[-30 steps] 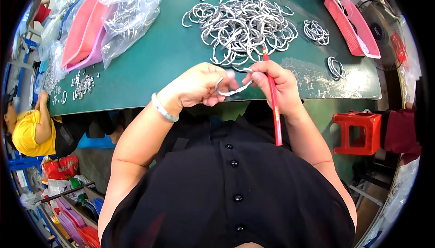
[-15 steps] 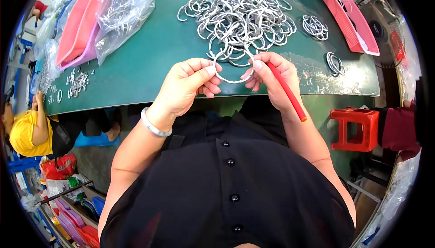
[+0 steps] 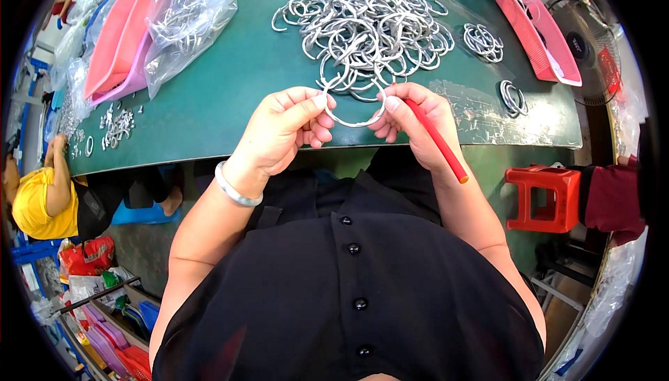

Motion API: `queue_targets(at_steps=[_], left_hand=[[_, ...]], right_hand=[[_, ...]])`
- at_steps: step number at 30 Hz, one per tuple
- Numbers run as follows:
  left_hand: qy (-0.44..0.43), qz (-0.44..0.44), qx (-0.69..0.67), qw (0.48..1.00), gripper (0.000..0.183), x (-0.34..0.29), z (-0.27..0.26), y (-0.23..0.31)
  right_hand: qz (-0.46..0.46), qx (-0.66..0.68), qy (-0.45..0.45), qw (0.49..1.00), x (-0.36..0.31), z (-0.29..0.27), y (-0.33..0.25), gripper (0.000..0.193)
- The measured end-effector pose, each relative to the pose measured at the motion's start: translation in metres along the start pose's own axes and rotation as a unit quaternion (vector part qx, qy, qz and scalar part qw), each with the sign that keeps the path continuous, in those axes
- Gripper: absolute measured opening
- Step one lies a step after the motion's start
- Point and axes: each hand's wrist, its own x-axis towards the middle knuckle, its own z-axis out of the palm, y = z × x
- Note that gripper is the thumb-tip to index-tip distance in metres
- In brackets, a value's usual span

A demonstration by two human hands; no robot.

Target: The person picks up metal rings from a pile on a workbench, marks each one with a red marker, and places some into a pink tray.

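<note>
An open silver-coloured bangle [image 3: 354, 125] is held up between my two hands over the near edge of the green table, its gap facing away from me. My left hand [image 3: 287, 129] pinches its left side between thumb and fingers. On the opposite side, my right hand [image 3: 424, 122] pinches it in the same way. A red rod [image 3: 446, 151] also sits in my right hand, slanting back over the wrist. Just beyond my fingers lies a large heap of similar bangles [image 3: 380, 29]. A pale bangle [image 3: 235, 187] circles my left wrist.
Smaller groups of rings [image 3: 483, 42] and bangles [image 3: 513, 98] lie to the right, near a pink basket [image 3: 550, 47]. Left are pink trays [image 3: 115, 40], a clear plastic bag [image 3: 198, 26] and small metal parts [image 3: 118, 129]. A red stool [image 3: 542, 198] stands right; a person in yellow [image 3: 45, 203] sits left.
The whole view has shifted very slightly. Both hands keep their pinch on the bangle, with the red rod still in my right hand.
</note>
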Motion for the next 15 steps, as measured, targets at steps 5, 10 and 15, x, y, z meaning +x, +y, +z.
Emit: queue_targets(at_steps=[5, 10, 15], left_hand=[[-0.006, 0.001, -0.009, 1.000, 0.015, -0.0009, 0.0000, 0.0020], [-0.009, 0.010, -0.011, 1.000, 0.015, -0.0008, -0.0008, 0.0011], [-0.008, 0.012, -0.003, 1.000, 0.015, -0.0015, -0.0002, 0.0002]], right_hand=[[0.001, -0.015, 0.008, 1.000, -0.0012, 0.0019, -0.0016, 0.014], [0.032, -0.025, 0.005, 0.999, -0.0037, 0.0047, -0.0079, 0.018], [0.012, -0.014, 0.004, 1.000, -0.0035, 0.0034, -0.0021, 0.020]])
